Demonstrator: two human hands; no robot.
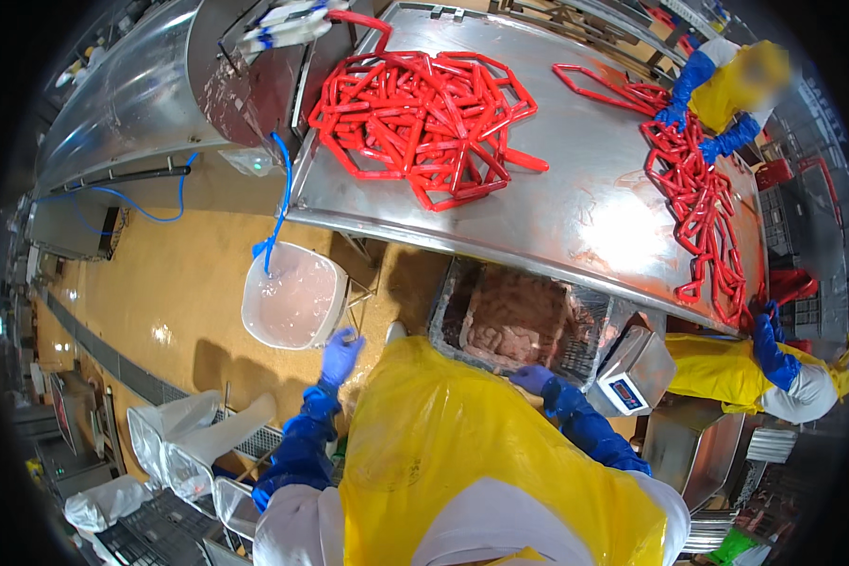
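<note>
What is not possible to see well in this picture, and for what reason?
In the head view:
Wearer's legs: hidden by the yellow apron.
White tub's floor: covered by its pinkish contents.
Scale display: too small to read.
Whether the right hand grips the grey bin: fingertips too small.

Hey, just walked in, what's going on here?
The wearer's left hand is open beside a white tub of pinkish contents; the right hand is at the near edge of a grey bin of pinkish paste, its grip unclear. A heap of red sausage links lies on the steel table. Toward its right end, one coworker has hands on more red links, and a second coworker is by the near corner.
</note>
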